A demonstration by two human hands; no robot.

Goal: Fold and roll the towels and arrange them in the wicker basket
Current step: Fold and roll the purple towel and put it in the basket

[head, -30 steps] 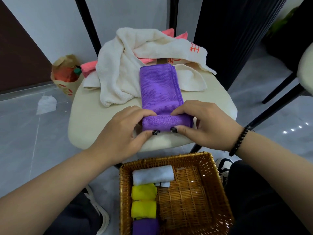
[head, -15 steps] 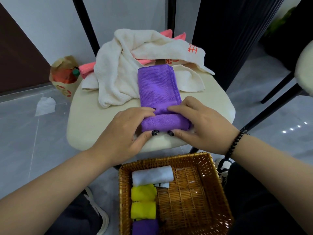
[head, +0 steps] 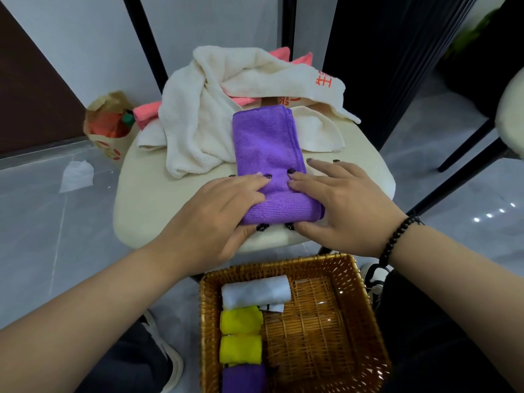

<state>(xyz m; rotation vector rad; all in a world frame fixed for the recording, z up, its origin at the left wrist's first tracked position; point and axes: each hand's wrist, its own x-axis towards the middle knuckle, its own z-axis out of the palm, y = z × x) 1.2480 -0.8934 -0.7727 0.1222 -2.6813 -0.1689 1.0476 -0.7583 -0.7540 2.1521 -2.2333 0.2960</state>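
A folded purple towel lies lengthwise on the cream stool, its near end rolled into a thick roll. My left hand and my right hand hold that roll from either side, fingers over its top and thumbs under its near edge. Below the stool stands the wicker basket. Along its left side lie a white roll, two yellow rolls and a purple roll.
A cream towel with red print is heaped at the back of the stool over pink towels. A paper bag and a white tissue lie on the grey floor at the left. Black chair legs stand at the right.
The roll has grown and moved further up the purple towel. The fingers of both hands have stretched forward over it.
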